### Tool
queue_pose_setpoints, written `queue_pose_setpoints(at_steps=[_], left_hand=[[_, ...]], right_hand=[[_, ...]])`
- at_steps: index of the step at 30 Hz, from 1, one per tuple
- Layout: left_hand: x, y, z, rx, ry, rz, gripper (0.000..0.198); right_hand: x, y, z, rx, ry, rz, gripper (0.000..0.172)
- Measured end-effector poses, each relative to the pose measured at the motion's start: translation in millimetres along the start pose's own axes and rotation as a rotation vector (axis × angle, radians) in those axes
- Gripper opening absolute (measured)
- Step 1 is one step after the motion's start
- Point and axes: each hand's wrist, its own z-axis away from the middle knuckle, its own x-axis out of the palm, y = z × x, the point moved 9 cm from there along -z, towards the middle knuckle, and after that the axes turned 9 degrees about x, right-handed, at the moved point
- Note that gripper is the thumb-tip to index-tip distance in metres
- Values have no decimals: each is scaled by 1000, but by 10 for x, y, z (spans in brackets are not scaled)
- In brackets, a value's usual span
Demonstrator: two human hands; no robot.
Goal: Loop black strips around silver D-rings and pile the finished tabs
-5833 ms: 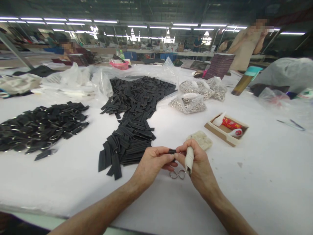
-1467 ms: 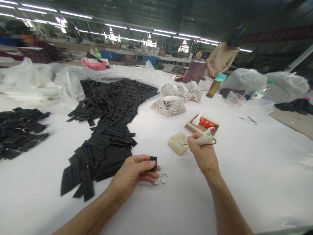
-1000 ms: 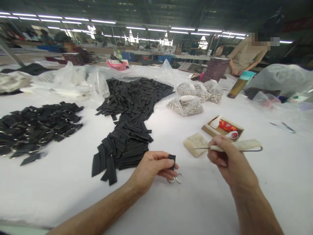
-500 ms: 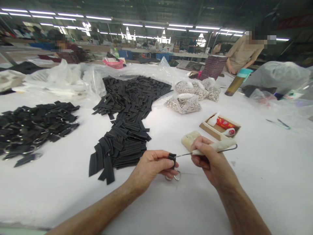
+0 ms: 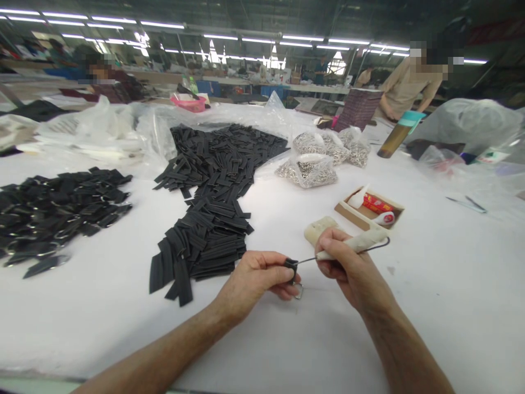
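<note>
My left hand (image 5: pixel 256 276) pinches a small folded black strap piece (image 5: pixel 291 266) between thumb and fingers, just above a metal ring (image 5: pixel 299 290) lying on the white table (image 5: pixel 106 306). My right hand (image 5: pixel 348 268) grips a thin metal tool with a cloth-wrapped handle (image 5: pixel 363 243); its tip touches the strap piece. A cream-coloured block (image 5: pixel 315 229) sits just behind my right hand. A long heap of black straps (image 5: pixel 209 197) lies left of my hands.
A second pile of black pieces (image 5: pixel 53 210) is at the far left. Plastic bags of metal rings (image 5: pixel 311 169) and a small cardboard tray with tubes (image 5: pixel 369 209) stand beyond. A bottle (image 5: pixel 396 134) and a person in beige stand at the back right.
My right hand went out to the cream block with the tool, then came back to the strap piece in my left hand. The tool tip now touches that piece.
</note>
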Motion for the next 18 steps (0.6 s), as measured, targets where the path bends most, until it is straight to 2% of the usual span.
queue_pose_setpoints(at_steps=[8, 13, 18], left_hand=[[-9, -65, 21, -42, -6, -2, 11], [-14, -87, 21, -63, 1, -28, 11], [-56, -116, 7, -77, 24, -45, 13]], right_hand=[[-14, 50, -13, 45, -40, 115, 25], [-46, -32, 31, -50, -59, 245, 23], [-156, -117, 53, -91, -12, 182, 23]])
